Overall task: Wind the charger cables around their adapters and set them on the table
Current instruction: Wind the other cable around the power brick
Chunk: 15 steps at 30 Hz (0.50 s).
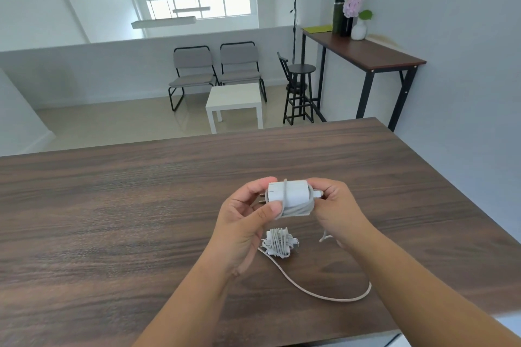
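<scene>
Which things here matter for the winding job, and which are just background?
In the job: held adapter, its loose cable, wound charger, left hand, right hand, table.
Just about: chairs, white side table, stool, flower vase.

White adapter (287, 194) half-wound, held above table (112, 220); second wound adapter (277, 244) lying below.
</scene>
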Each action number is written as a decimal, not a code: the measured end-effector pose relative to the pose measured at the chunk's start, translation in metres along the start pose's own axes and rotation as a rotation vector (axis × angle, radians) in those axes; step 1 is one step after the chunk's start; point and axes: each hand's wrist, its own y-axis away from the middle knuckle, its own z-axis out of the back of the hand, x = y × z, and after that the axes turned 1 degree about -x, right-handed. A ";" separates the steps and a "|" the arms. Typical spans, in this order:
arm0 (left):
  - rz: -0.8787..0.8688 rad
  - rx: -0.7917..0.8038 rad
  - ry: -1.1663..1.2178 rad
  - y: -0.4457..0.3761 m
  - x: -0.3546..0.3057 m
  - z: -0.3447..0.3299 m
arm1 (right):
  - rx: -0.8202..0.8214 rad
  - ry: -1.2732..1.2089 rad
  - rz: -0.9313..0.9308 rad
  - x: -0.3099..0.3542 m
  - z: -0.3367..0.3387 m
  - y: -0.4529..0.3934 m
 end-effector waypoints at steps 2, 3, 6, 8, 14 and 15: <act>-0.037 -0.053 -0.011 -0.002 0.001 -0.002 | -0.048 0.183 0.045 -0.008 0.001 0.004; -0.060 -0.088 -0.038 -0.004 0.001 -0.004 | -0.072 0.289 0.087 -0.010 0.000 0.008; -0.116 -0.178 -0.099 -0.010 0.005 -0.004 | -0.052 0.584 0.287 -0.010 -0.007 0.020; -0.133 -0.229 -0.145 -0.010 0.007 -0.003 | -0.012 0.772 0.349 -0.008 -0.011 0.025; -0.473 -0.181 -0.787 -0.004 0.014 0.007 | 0.033 1.176 0.606 0.013 -0.010 0.028; -0.512 -0.147 -0.873 -0.004 0.013 0.009 | 0.045 1.209 0.613 0.016 -0.007 0.028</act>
